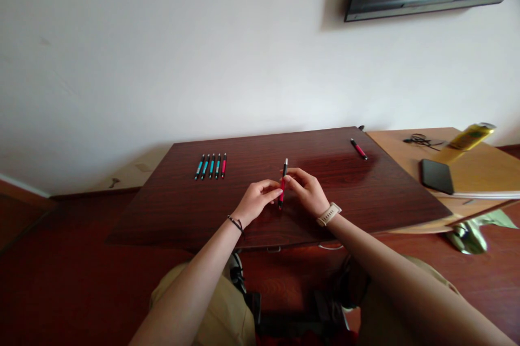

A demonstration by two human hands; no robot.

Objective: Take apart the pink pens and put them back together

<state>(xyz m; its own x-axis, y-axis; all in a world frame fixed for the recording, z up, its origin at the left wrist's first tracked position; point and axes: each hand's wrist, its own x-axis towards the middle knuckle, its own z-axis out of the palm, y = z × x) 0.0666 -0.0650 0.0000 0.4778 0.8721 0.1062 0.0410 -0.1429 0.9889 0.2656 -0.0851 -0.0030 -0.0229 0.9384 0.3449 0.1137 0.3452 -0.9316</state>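
Centrally, above dark wood bench (325, 194): red pen (283, 183), black ends, near upright, pinched from both sides. Left hand (257, 201) fingers closed on lower barrel; right hand (307, 190) fingers closed on middle, pale watch at wrist. Far left of bench: row of five pens (211, 166), four teal, one red, side by side. Far right corner: second red pen (359, 149), lying alone. Adjoining lighter desk: black phone (436, 176), yellow can (467, 139).

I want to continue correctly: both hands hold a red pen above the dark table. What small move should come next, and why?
Probably carry the red pen, held by the left hand and right hand, to the row of pens and lay it beside the red one at the right end; that row lies neatly parallel.
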